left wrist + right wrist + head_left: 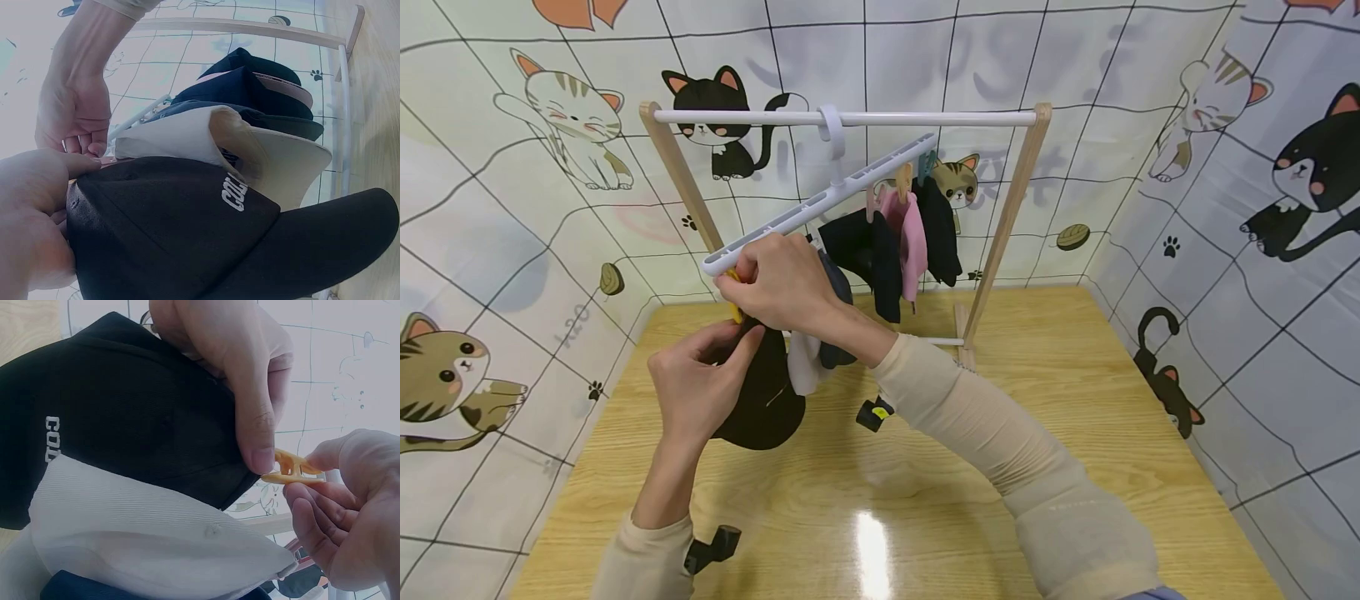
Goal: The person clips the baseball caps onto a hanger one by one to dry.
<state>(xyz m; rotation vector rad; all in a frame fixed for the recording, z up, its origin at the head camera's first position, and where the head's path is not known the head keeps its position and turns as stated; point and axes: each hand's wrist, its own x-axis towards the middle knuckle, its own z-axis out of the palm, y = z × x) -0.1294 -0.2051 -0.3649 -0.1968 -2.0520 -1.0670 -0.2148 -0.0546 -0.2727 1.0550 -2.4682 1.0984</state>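
Observation:
In the head view my left hand (688, 392) pinches the edge of a black baseball cap (767, 412), whose white lettering shows in both wrist views. My right hand (786, 283) is just above it at the low left end of a tilted pale clip hanger (827, 200). Its thumb and fingers pinch a yellow clothespin (294, 469), whose tip meets the cap's edge by my left thumb. A white cap (278, 156) hangs right beside the black one. Further along the hanger are dark caps and a pink cap (913, 246).
The hanger's hook (832, 129) loops over the white rod (925, 118) of a wooden-sided rack (1007, 225). More clothespins (904, 179) line the hanger's raised end. A wooden tabletop (1037, 433) lies below, with cat-patterned sheets (1150, 275) around it. Small black wrist mounts (715, 546) stick out from my sleeves.

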